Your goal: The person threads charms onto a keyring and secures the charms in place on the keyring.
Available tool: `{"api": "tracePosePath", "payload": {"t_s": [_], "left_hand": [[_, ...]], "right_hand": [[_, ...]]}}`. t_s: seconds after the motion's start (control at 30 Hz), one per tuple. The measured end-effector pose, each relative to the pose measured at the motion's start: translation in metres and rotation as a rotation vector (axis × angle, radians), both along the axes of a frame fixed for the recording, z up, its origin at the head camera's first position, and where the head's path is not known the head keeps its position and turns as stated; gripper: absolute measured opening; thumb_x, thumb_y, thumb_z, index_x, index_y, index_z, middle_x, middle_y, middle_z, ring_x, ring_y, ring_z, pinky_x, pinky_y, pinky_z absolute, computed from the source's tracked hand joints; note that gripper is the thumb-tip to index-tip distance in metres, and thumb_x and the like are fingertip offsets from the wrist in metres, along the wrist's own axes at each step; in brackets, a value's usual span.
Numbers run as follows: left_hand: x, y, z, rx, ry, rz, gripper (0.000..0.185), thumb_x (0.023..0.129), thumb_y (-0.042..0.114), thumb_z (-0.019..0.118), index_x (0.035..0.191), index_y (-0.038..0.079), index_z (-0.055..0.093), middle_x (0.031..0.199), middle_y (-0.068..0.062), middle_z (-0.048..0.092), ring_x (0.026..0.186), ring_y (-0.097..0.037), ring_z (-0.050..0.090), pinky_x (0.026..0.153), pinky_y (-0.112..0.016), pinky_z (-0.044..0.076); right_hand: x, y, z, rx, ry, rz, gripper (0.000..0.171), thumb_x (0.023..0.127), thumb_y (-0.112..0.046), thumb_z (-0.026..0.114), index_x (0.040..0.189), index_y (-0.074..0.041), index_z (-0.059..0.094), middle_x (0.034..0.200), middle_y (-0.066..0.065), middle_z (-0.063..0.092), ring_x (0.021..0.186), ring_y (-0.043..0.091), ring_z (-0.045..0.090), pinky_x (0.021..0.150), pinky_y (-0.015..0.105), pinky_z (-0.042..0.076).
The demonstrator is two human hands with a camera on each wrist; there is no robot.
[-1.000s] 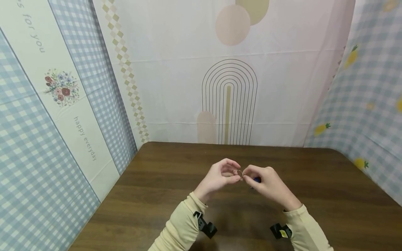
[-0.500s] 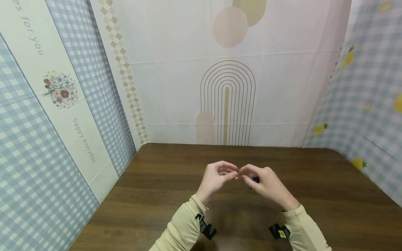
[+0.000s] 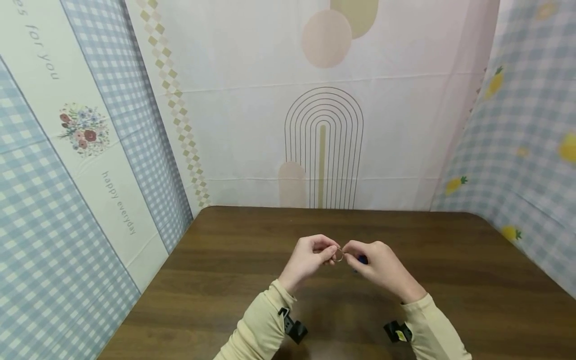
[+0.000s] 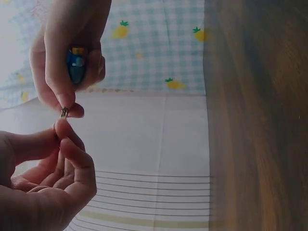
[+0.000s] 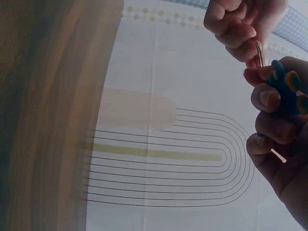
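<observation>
Above the counter (image 3: 225,280), the left hand (image 3: 307,260) and right hand (image 3: 382,267) both pinch a small metal ring (image 3: 338,255), the right also curled round a blue charm (image 3: 362,259), seemingly mid-threading; steady alignment looks needed.

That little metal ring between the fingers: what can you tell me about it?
The ring is a small, thin loop of pale metal, like a key ring. It is held in the air above the brown table, pinched at one side by the left hand and at the other by the right hand, which also holds a small blue object.
</observation>
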State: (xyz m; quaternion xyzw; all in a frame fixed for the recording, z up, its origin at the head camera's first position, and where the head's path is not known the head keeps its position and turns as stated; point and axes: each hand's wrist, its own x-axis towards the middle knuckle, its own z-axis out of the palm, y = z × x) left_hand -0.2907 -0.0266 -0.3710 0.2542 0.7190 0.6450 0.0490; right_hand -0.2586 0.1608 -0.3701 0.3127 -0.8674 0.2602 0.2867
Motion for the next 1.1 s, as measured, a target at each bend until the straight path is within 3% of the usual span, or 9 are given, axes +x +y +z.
{"api": "tracePosePath", "payload": {"t_s": [0.13,0.3,0.4,0.53,0.83,1.1], "left_hand": [[0.0009,-0.0005,0.0013,0.015,0.010,0.018,0.018,0.087,0.001,0.067,0.104,-0.006,0.066,0.098,-0.027,0.068,0.074,-0.007,0.063,0.072,-0.021,0.054],[0.0017,0.0009,0.0003,0.068,0.009,0.104,0.019,0.085,-0.001,0.070,0.103,-0.005,0.068,0.097,-0.025,0.070,0.077,-0.012,0.068,0.070,-0.022,0.054],[0.0018,0.0009,0.0002,0.086,0.010,0.135,0.018,0.085,0.001,0.071,0.102,-0.003,0.068,0.095,-0.024,0.071,0.076,-0.013,0.069,0.069,-0.024,0.055],[0.0016,0.0008,0.0013,0.058,0.028,0.150,0.018,0.083,0.001,0.072,0.100,-0.003,0.068,0.093,-0.021,0.073,0.074,-0.010,0.068,0.068,-0.024,0.054],[0.0006,0.0000,0.0005,0.036,0.045,0.065,0.017,0.088,0.004,0.068,0.102,-0.006,0.065,0.097,-0.027,0.070,0.072,-0.002,0.061,0.069,-0.017,0.050],[0.0020,-0.0025,0.0032,0.090,-0.056,-0.034,0.027,0.088,-0.002,0.064,0.113,-0.009,0.058,0.099,-0.025,0.066,0.079,-0.006,0.066,0.076,-0.023,0.053]], "right_hand": [[-0.0007,-0.0004,-0.0008,-0.022,0.017,-0.005,0.018,0.082,0.004,0.067,0.086,-0.013,0.068,0.058,-0.016,0.055,0.052,-0.012,0.037,0.048,0.011,0.035],[-0.0009,-0.0008,-0.0019,-0.021,-0.003,0.002,0.019,0.081,0.003,0.069,0.097,-0.009,0.066,0.054,-0.017,0.051,0.049,-0.012,0.031,0.046,0.012,0.032],[-0.0002,-0.0013,-0.0014,-0.013,-0.007,0.010,0.023,0.082,0.001,0.070,0.101,-0.010,0.065,0.055,-0.019,0.048,0.049,-0.012,0.029,0.046,0.012,0.031],[0.0010,-0.0015,0.0000,-0.011,0.005,0.016,0.021,0.082,0.001,0.069,0.096,-0.014,0.066,0.057,-0.018,0.052,0.051,-0.011,0.033,0.047,0.012,0.033],[0.0019,-0.0019,0.0013,-0.012,0.040,0.026,0.020,0.082,0.003,0.068,0.088,-0.016,0.066,0.058,-0.019,0.052,0.052,-0.011,0.035,0.048,0.010,0.032],[0.0007,-0.0006,0.0020,-0.043,0.018,0.024,0.020,0.081,0.006,0.068,0.091,-0.012,0.065,0.057,-0.014,0.057,0.051,-0.010,0.041,0.048,0.011,0.035]]}}
